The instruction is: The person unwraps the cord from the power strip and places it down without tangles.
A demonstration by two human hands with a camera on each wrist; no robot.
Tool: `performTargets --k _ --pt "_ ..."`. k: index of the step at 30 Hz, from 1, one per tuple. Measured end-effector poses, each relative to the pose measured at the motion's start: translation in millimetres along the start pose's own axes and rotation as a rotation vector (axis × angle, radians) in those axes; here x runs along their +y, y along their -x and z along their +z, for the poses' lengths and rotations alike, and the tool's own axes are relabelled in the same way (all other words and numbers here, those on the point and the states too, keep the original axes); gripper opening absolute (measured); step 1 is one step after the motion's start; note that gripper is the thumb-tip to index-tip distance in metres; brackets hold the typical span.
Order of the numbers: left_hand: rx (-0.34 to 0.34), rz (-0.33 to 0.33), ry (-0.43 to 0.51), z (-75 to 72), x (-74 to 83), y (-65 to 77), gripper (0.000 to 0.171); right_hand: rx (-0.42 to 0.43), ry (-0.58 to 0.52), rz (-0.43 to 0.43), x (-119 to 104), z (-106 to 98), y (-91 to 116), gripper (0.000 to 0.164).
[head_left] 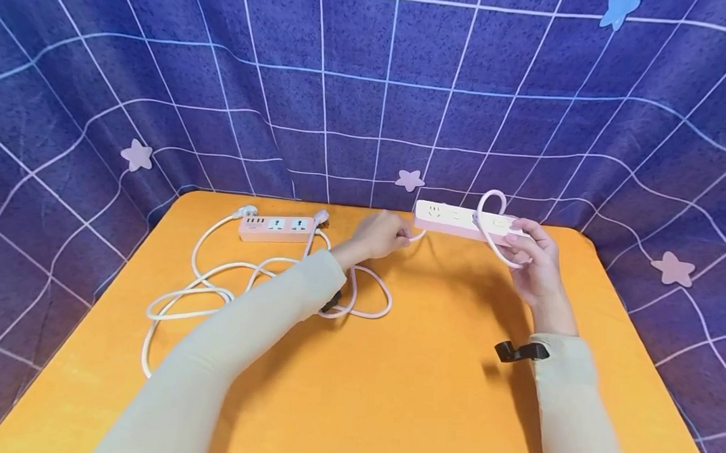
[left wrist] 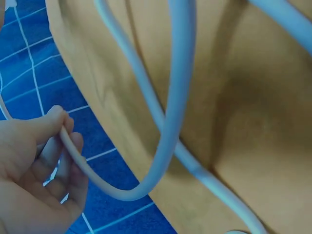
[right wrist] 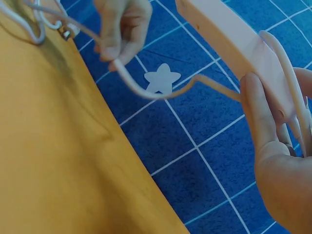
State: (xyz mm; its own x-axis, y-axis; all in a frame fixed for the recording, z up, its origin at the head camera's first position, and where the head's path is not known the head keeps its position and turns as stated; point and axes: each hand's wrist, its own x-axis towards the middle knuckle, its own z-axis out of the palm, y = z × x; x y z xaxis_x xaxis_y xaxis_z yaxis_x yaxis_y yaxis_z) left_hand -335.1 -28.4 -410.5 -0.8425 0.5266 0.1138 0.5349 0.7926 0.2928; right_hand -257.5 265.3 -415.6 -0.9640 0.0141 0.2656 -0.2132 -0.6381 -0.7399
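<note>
My right hand [head_left: 534, 264] grips one end of a long pink-and-white power strip [head_left: 454, 217], raised above the far right of the table. A white cord [head_left: 493, 193] loops over that strip near the right fingers. To the left, my left hand [head_left: 377, 235] pinches the cord between thumb and fingers. In the left wrist view the cord [left wrist: 122, 194] hangs in a curve from the left fingertips. The right wrist view shows a slack stretch of cord [right wrist: 156, 96] running between both hands. The right palm is partly hidden behind the strip and cord.
A second, shorter pink power strip [head_left: 256, 232] lies at the back left of the orange-covered table [head_left: 417, 377]. One plug [head_left: 246, 212] is at its left end, another plug [head_left: 321, 217] at its right. Loose white cord [head_left: 180, 293] sprawls across the left side. A blue gridded curtain [head_left: 356, 104] surrounds the back.
</note>
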Motion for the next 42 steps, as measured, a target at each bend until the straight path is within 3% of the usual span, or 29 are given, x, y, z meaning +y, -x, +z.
performTargets --k 5,13,18,24,29,35,38,42 --pt "0.094 -0.044 0.005 -10.5 -0.2 -5.5 0.020 -0.029 0.009 0.005 -6.8 -4.1 2.0 0.031" --pt "0.175 -0.110 0.074 -33.8 9.4 -9.0 0.014 -0.056 0.065 0.023 -15.4 -15.6 8.3 0.035" --pt "0.241 -0.100 0.111 -50.3 16.2 -10.4 0.016 -0.042 0.108 0.043 -21.8 -26.2 11.2 0.037" --pt "0.273 -0.051 0.157 -66.4 31.2 -7.7 0.019 -0.014 0.079 0.039 -31.8 -40.6 10.1 0.037" --pt "0.268 -0.007 0.163 -73.3 46.2 3.7 0.016 -0.030 0.056 0.006 -38.3 -54.3 8.5 0.035" --pt "0.241 0.093 0.133 -77.1 60.9 24.8 0.011 -0.055 0.055 -0.009 -42.8 -68.7 5.7 0.036" --pt "0.213 0.142 0.110 -77.9 67.2 38.8 0.011 -0.078 -0.020 0.007 -45.0 -74.5 4.9 0.037" --pt "0.177 0.209 0.074 -76.3 73.4 59.7 0.012 -0.041 0.013 0.054 -47.9 -80.9 3.5 0.032"
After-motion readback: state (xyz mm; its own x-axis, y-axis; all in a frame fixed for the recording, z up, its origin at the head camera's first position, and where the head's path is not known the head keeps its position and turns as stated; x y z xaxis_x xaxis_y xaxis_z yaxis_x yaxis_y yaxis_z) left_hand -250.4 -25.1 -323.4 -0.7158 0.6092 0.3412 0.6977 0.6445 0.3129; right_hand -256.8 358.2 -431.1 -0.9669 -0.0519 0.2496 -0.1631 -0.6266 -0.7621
